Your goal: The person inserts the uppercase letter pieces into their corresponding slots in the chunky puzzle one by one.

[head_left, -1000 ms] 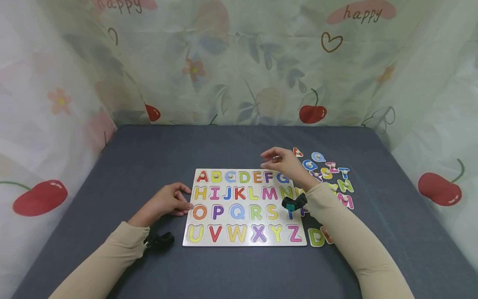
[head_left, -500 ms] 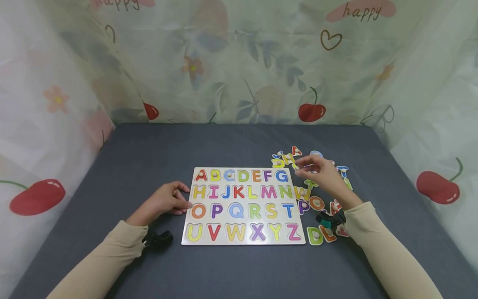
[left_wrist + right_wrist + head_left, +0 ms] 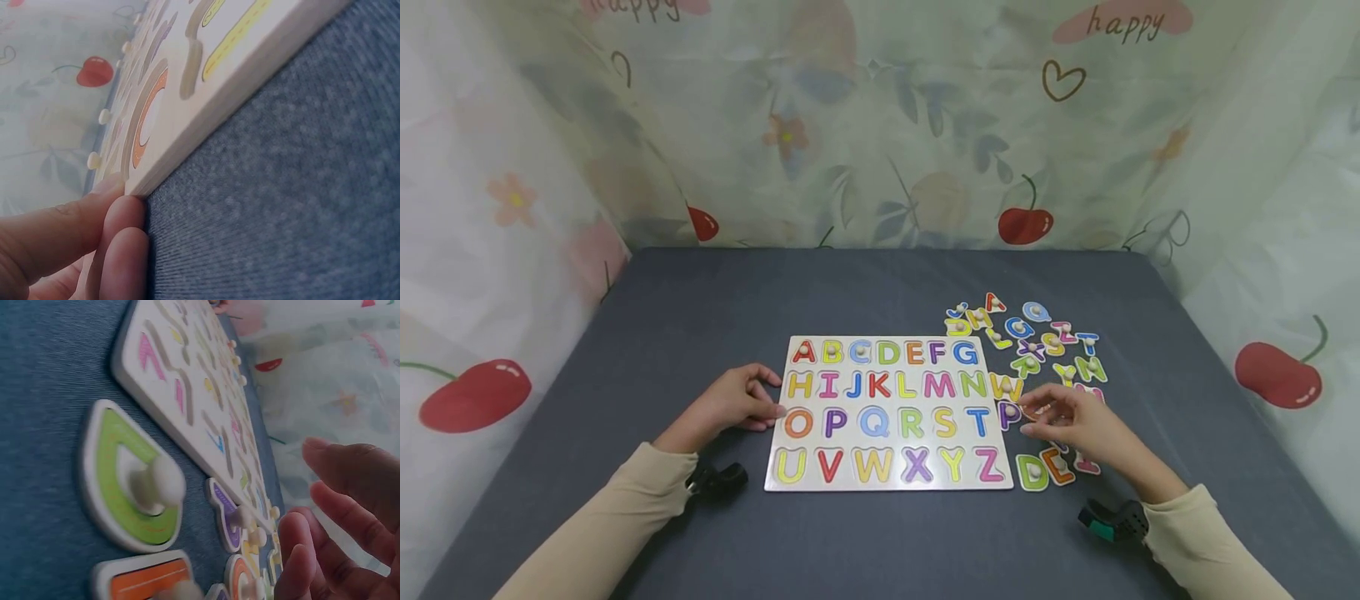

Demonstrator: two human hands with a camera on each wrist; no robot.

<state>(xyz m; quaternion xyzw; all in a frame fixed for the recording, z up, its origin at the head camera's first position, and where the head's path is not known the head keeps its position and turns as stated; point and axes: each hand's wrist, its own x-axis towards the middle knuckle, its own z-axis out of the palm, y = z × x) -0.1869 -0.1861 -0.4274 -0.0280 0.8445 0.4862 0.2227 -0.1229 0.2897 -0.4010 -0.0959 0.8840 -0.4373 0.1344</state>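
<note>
A white alphabet puzzle board (image 3: 891,408) lies on the table, with knobbed pieces A, B and C (image 3: 861,354) seated in its top row. My left hand (image 3: 739,400) holds the board's left edge; the left wrist view shows the thumb (image 3: 69,215) at its top face and curled fingers against its side. Over the loose letters right of the board hovers my right hand (image 3: 1078,425), fingers loosely bent and apart, holding nothing. Below its fingertips lie the purple P (image 3: 1010,414) and the yellow W (image 3: 1005,387). The green D (image 3: 131,481) shows large in the right wrist view.
Several loose knobbed letters lie right of and behind the board, among them the red A (image 3: 994,302), blue Q (image 3: 1036,312) and orange E (image 3: 1057,467). Dark cloth covers the table (image 3: 865,546). A patterned curtain (image 3: 880,125) encloses the back and sides.
My right hand has moved from behind the board's top right corner, rightward over the loose letters, then toward the front, uncovering the far letters. My left hand has stayed at the board's edge.
</note>
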